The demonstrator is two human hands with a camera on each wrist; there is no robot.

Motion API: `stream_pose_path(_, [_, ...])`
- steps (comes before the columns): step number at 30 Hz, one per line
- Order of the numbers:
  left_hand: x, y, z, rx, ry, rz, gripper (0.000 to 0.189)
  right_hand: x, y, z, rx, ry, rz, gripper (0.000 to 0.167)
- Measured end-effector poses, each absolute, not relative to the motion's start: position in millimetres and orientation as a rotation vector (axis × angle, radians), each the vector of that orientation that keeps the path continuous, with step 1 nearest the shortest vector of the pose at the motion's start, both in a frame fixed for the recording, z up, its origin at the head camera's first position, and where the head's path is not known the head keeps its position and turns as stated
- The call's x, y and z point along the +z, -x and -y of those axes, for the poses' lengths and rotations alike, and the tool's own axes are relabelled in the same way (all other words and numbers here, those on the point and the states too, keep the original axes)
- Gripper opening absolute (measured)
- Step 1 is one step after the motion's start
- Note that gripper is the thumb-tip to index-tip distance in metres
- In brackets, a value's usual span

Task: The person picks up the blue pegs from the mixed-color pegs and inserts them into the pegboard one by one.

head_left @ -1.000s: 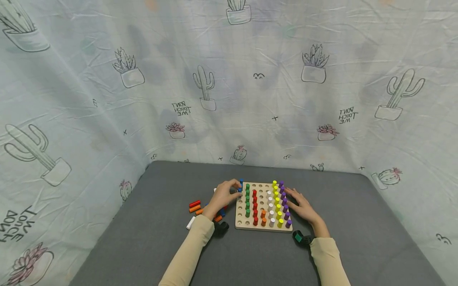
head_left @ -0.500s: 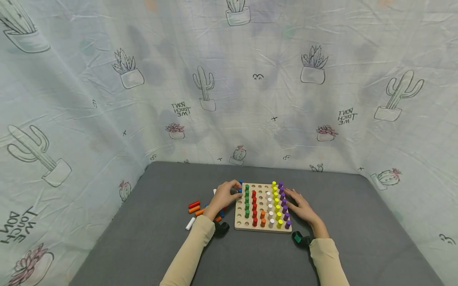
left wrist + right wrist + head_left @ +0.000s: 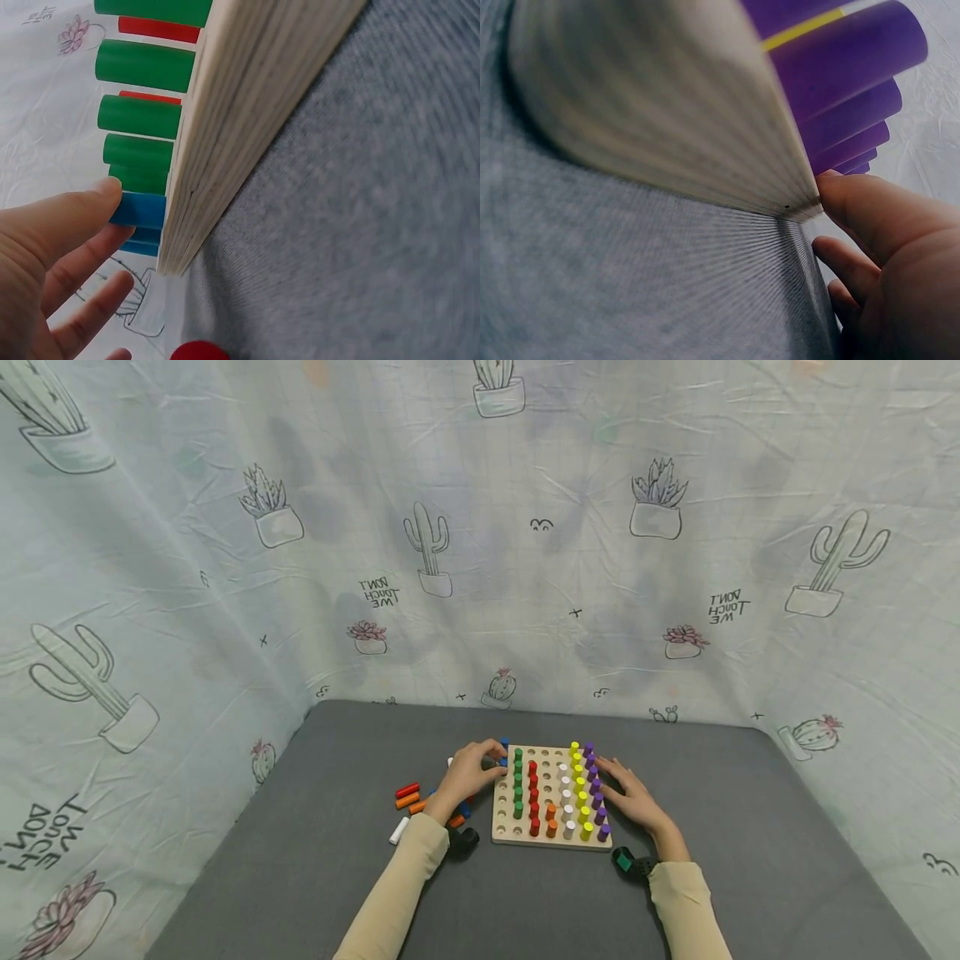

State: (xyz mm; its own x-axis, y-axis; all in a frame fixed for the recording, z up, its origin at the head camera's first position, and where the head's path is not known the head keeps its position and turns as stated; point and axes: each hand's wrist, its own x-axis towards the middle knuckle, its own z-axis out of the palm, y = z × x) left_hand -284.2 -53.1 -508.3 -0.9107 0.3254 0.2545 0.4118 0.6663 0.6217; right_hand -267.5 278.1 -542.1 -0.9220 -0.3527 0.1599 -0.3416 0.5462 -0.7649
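My left hand (image 3: 468, 772) pinches a blue peg (image 3: 146, 210) at the left edge of the wooden pegboard (image 3: 525, 841). In the left wrist view the peg stands right at the board's face, thumb on one side and a finger on the other. Another blue peg (image 3: 505, 744) stands in the far left corner. Columns of green pegs (image 3: 518, 780), red pegs (image 3: 534, 783), white pegs (image 3: 566, 795), yellow pegs (image 3: 580, 782) and purple pegs (image 3: 596, 787) rise from the board, with two orange pegs (image 3: 551, 828) near the front. My right hand (image 3: 636, 797) rests along the board's right edge, fingers extended.
Loose pegs lie on the grey table (image 3: 300, 860) left of the board, among them a red peg (image 3: 407, 790), an orange peg (image 3: 408, 801) and a white peg (image 3: 399, 830). My left forearm covers part of this pile. A patterned curtain (image 3: 525, 568) hangs behind the table.
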Motion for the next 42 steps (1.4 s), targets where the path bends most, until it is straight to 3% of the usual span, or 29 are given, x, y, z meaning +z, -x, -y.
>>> stream_pose_path(42, [-507.7, 258.8, 84.7, -0.887, 0.686, 2.737, 0.018, -547.1, 267.5, -280.7, -1.377, 0.612, -2.742, 0.052])
